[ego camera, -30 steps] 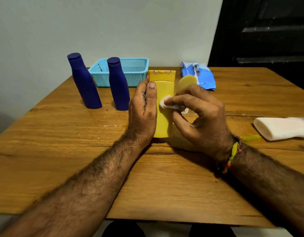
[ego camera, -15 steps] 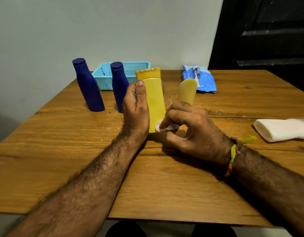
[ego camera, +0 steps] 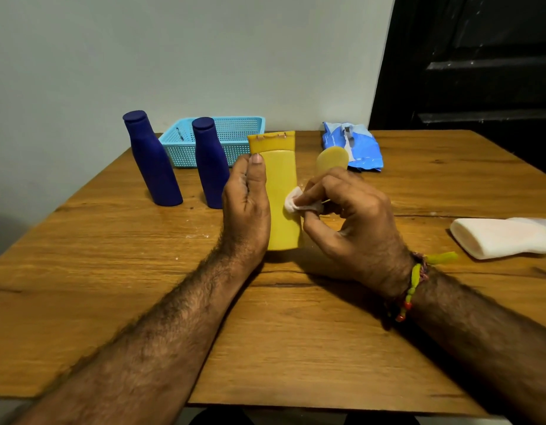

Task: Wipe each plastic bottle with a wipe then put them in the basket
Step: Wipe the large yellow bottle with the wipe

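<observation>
Two dark blue bottles [ego camera: 152, 161] [ego camera: 211, 162] upright at table's [ego camera: 81, 271] far left, no labels visible. Turquoise mesh basket [ego camera: 232, 130] just behind them, against wall. Left hand [ego camera: 245, 207] grips yellow bottle [ego camera: 281, 194], cap end up, base on table; no writing readable. Right hand [ego camera: 348, 219] pinches small white wipe [ego camera: 296, 202] against bottle's front. Second yellow bottle [ego camera: 331, 161] behind right hand. Blue wipes pack [ego camera: 354, 145] beyond, print too blurred to read. White bottle [ego camera: 501, 237] lying at far right.
</observation>
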